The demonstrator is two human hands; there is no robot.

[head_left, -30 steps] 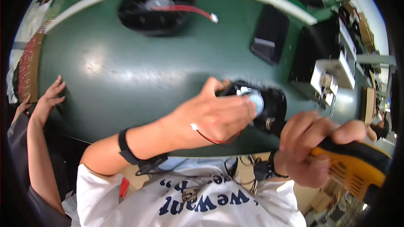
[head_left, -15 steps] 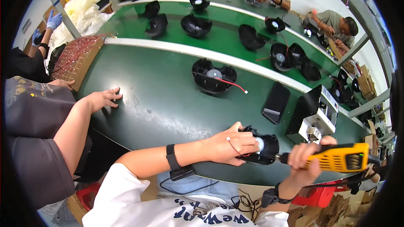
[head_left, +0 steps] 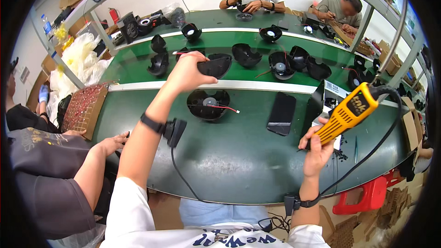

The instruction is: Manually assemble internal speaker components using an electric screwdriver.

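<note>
Over the green strip beyond the white rail, my left hand (head_left: 189, 70) grips a curved black plastic shell (head_left: 216, 66) between thumb and fingers. A red wire with a white connector shows by its knuckles. My right hand (head_left: 318, 149) is wrapped around a yellow electric power tool (head_left: 347, 112), which has a black cable at its upper end. The tool's working tip is hidden near the black-and-white box. Nearer me, on the dark green table, rests another black shell (head_left: 209, 105) with a grey round part and a red wire in it.
A black phone (head_left: 281, 113) lies right of centre. Beside the tool stands a black-and-white box (head_left: 328, 94), with small dark screws (head_left: 340, 155) near it. Several black shells (head_left: 247, 55) sit along the green strip. At left, a neighbour's hand (head_left: 112, 143) rests on the table.
My left hand has swung from near the table's front edge to the far strip with the shell. My right hand has drawn the yellow tool away and tilted it upward. The view has shifted.
</note>
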